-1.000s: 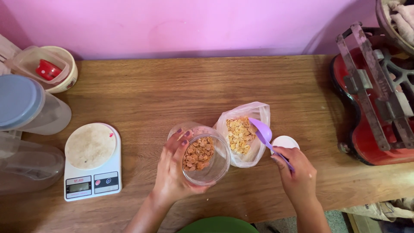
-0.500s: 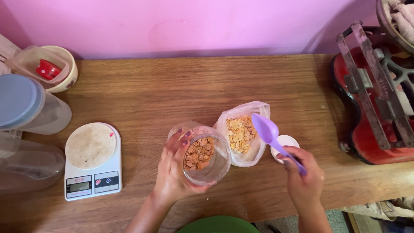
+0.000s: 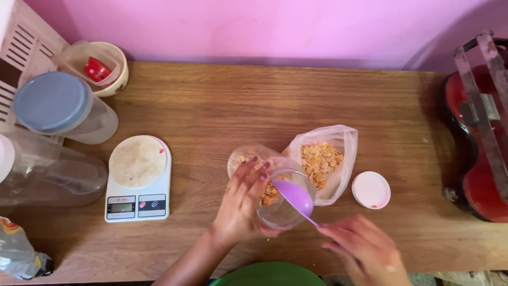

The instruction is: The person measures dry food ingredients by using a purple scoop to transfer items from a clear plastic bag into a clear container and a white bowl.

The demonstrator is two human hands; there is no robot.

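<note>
Two bare hands work close together at the near edge of a wooden table [image 3: 275,100]. The left hand [image 3: 241,204] is wrapped around a clear jar [image 3: 275,193], fingers curled over its side, tilting it so the mouth faces the right hand; orange-brown flakes [image 3: 270,195] lie inside. The right hand [image 3: 365,249] pinches the handle of a purple spoon [image 3: 296,197], whose bowl sits at the jar's mouth. Just beyond the spoon, touching the jar, an open plastic bag [image 3: 338,143] holds more flakes. Right of the bag, apart from it, lies a white round lid [image 3: 371,189]. Left of the gripping hand stands a white kitchen scale [image 3: 138,180]. Farther left lie two clear containers, one with a blue lid [image 3: 53,101], and a cream bowl [image 3: 114,66] holding something red. Far right is a red and black machine [image 3: 476,122].
</note>
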